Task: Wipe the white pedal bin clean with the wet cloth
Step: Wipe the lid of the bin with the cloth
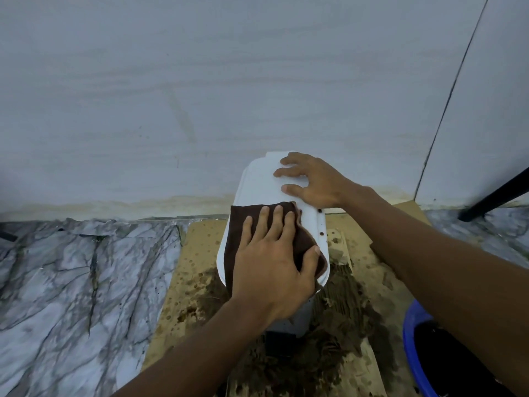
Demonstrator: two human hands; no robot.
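Note:
The white pedal bin [259, 184] stands on wet cardboard against the wall, its lid closed and seen from above. A dark brown cloth [240, 216] lies spread over the near half of the lid. My left hand [272, 259] presses flat on the cloth with straight fingers, thumb at the cloth's right edge. My right hand [310, 179] rests on the far right part of the lid, fingers spread. Brown specks [320, 222] dot the lid's right rim. The black pedal [279, 343] shows below the bin's front.
Brown cardboard [194, 253] under the bin is stained with dark wet muck [346, 310]. A blue bucket [412, 333] sits at the lower right. Marble-patterned sheet [71, 282] covers the floor at left. A black pole [498, 193] leans at the right, near the pale wall.

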